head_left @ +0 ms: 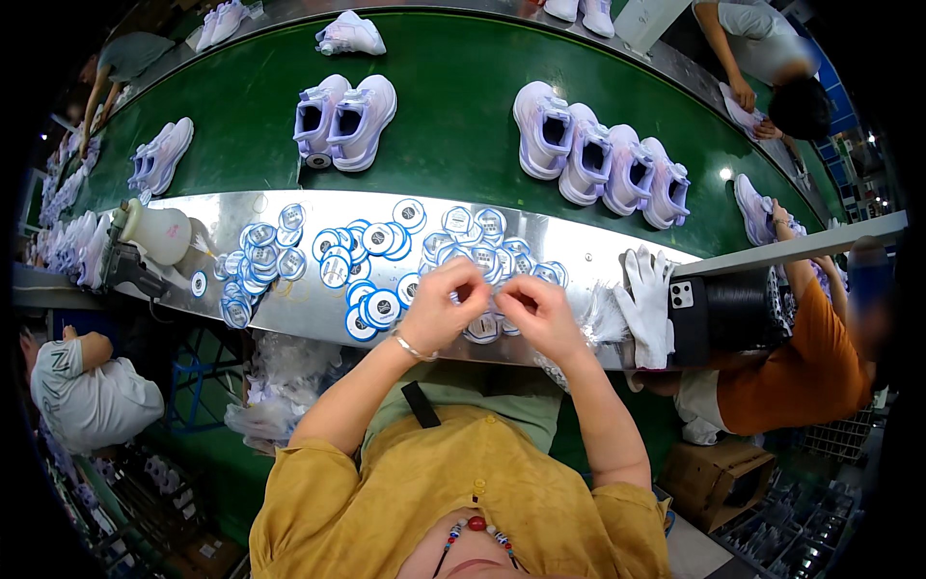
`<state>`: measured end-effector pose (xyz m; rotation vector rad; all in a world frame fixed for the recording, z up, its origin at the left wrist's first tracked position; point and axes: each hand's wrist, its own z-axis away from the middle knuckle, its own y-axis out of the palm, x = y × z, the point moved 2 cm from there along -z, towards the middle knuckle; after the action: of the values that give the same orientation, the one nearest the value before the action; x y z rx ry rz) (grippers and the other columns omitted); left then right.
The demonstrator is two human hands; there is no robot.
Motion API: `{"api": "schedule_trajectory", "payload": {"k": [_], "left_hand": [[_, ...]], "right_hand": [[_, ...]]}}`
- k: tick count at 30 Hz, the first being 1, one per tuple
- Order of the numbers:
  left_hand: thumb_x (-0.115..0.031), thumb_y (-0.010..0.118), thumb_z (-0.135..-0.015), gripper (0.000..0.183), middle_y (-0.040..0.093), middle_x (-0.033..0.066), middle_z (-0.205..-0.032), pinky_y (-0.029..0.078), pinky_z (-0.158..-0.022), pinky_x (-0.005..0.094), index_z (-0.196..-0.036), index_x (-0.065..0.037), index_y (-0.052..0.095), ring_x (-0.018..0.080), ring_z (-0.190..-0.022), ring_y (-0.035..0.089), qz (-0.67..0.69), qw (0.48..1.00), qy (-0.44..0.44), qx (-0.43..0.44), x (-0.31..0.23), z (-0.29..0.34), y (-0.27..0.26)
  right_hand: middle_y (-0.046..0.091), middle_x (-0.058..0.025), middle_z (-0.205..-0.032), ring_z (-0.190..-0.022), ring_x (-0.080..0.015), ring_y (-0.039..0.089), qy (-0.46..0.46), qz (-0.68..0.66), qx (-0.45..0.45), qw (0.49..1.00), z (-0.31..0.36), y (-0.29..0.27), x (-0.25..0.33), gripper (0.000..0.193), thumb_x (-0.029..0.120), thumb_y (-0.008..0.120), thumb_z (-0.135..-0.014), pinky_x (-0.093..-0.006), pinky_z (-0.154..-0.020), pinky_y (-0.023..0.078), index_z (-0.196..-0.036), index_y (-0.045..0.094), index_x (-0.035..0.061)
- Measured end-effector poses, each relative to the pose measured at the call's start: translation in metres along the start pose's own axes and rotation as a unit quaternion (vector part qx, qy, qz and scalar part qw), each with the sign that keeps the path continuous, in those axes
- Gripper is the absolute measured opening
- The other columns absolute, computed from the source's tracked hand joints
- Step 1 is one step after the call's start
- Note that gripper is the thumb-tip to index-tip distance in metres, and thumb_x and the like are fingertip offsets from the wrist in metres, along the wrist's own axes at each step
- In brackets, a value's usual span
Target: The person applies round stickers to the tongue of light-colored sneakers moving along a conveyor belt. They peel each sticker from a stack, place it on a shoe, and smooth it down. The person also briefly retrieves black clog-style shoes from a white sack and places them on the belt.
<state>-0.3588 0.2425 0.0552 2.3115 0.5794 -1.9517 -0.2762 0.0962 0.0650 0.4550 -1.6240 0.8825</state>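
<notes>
Hovering over tags (491,227): both hands (444,307) (540,315); cardboard box (702,477), contents unclear.

Brightly lit; glare on tabletop (561,230); edges bowed

Illegibly printed round tags (383,307), lettered sleeve (60,357)

mustard shirt (415,492), short sleeves (304,487), yellow buttons (479,485); pale green bottoms (531,410); a beaded necklace (476,523), red at its centre; a pale bracelet (413,349).
</notes>
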Motion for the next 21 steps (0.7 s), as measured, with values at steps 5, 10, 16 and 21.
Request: {"api": "schedule_trajectory", "payload": {"k": [5, 10, 16, 21], "left_hand": [[-0.008, 0.067, -0.078, 0.011, 0.055, 0.0087, -0.082, 0.045, -0.061, 0.0287, -0.084, -0.001, 0.062, 0.0171, -0.074, 0.055, -0.070, 0.994, -0.053, -0.057, 0.008, 0.004, -0.060], [-0.018, 0.073, -0.071, 0.030, 0.054, 0.0146, -0.094, 0.046, -0.074, 0.0374, -0.093, 0.000, 0.062, 0.0302, -0.087, 0.053, -0.464, 0.881, -0.007, -0.088, 0.060, -0.012, -0.113], [-0.011, 0.074, -0.071, 0.029, 0.058, 0.0106, -0.083, 0.048, -0.066, 0.0330, -0.094, -0.001, 0.060, 0.0233, -0.074, 0.057, -0.334, 0.933, -0.110, -0.081, 0.075, -0.017, -0.127], [-0.003, 0.068, -0.079, 0.016, 0.061, 0.0043, -0.071, 0.045, -0.048, 0.0211, -0.090, 0.001, 0.057, 0.0106, -0.055, 0.055, 0.042, 0.963, -0.251, -0.087, 0.059, -0.014, -0.139]], "right_hand": [[0.056, 0.0008, -0.068, -0.060, -0.0045, 0.047, 0.042, 0.014, 0.046, 0.998, -0.023, 0.033, 0.006, 0.009, 0.009, 0.063, -0.084, -0.0215, -0.053, 0.038, -0.084, 0.061, -0.0002], [0.055, 0.0003, -0.064, -0.058, -0.0046, 0.046, 0.031, 0.019, 0.051, 0.998, -0.040, 0.055, 0.012, 0.011, 0.010, 0.063, -0.084, -0.0219, -0.052, 0.037, -0.081, 0.061, -0.0005], [0.056, -0.0085, -0.059, -0.050, -0.0162, 0.051, 0.050, 0.037, 0.027, 0.998, -0.047, 0.062, 0.011, 0.014, 0.015, 0.062, -0.082, -0.0296, -0.050, 0.039, -0.080, 0.062, 0.0006], [0.059, -0.0103, -0.062, -0.052, -0.0200, 0.055, 0.031, 0.047, 0.000, 0.998, -0.055, 0.077, 0.016, 0.015, 0.014, 0.062, -0.082, -0.0316, -0.051, 0.041, -0.079, 0.061, -0.0002]]}}
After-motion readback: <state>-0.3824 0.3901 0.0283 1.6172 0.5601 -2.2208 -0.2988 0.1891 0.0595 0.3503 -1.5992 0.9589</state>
